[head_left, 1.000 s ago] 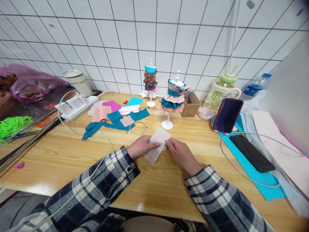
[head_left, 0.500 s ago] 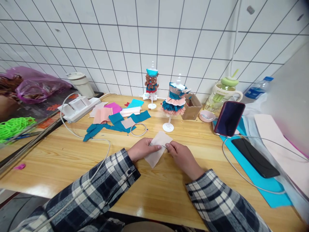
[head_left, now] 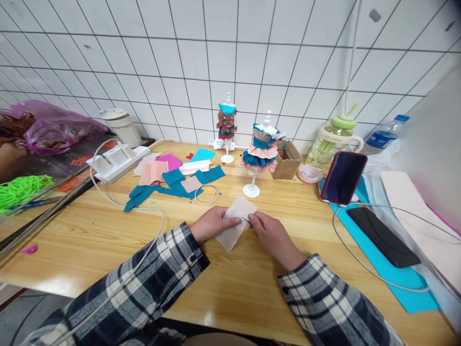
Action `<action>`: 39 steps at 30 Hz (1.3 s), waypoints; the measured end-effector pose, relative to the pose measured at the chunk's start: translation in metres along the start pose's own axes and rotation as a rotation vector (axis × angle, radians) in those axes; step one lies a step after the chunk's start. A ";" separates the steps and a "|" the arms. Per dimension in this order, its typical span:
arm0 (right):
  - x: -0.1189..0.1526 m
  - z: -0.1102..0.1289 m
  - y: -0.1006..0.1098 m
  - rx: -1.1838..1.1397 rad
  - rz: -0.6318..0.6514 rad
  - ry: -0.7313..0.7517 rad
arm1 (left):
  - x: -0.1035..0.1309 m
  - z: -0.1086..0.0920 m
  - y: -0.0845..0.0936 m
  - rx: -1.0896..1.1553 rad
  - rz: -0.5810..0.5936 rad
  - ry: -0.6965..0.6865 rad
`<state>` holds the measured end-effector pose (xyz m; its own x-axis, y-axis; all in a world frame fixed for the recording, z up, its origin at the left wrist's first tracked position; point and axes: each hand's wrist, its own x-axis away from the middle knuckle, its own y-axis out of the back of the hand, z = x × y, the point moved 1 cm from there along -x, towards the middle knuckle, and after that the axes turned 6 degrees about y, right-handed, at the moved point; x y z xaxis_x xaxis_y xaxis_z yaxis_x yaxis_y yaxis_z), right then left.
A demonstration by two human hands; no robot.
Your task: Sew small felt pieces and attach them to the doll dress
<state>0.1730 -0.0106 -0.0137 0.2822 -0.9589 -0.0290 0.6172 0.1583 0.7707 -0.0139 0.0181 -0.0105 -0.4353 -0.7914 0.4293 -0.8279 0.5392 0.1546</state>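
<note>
My left hand (head_left: 212, 224) pinches a pale pink piece of paper (head_left: 234, 234) at its left side, with the thumb on top. At the paper's right edge, my right hand (head_left: 269, 232) grips a thin dark tool (head_left: 247, 220), too small to identify, whose tip lies over the paper. Behind the hands stands a small white dress form (head_left: 251, 191) wearing a ruffled teal and pink dress (head_left: 260, 154). A second little form (head_left: 227, 158) in a brown, red and turquoise outfit (head_left: 226, 123) stands farther back.
Coloured paper scraps (head_left: 175, 178) and a ring (head_left: 207, 194) lie left of centre. A power strip (head_left: 118, 164) with a cable is at the left. At the right are a cardboard box (head_left: 288, 166), a pink bowl (head_left: 309, 174), a propped phone (head_left: 344, 178) and a black phone (head_left: 383, 236).
</note>
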 end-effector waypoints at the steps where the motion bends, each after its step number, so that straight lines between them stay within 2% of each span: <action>1: 0.000 0.000 0.000 -0.003 0.002 -0.003 | 0.000 0.000 0.000 0.003 -0.001 0.000; 19: 0.000 0.001 0.001 -0.001 0.002 -0.005 | 0.002 -0.002 -0.001 -0.020 -0.030 0.032; 31: 0.001 0.002 -0.003 0.010 -0.014 0.003 | -0.001 0.003 0.001 -0.032 0.064 -0.003; 39: 0.001 0.000 -0.005 -0.007 -0.011 0.002 | -0.002 0.005 0.000 0.004 0.076 -0.008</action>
<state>0.1705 -0.0119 -0.0175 0.2764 -0.9602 -0.0390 0.6258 0.1491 0.7656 -0.0146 0.0182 -0.0158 -0.4997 -0.7506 0.4323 -0.7938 0.5966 0.1182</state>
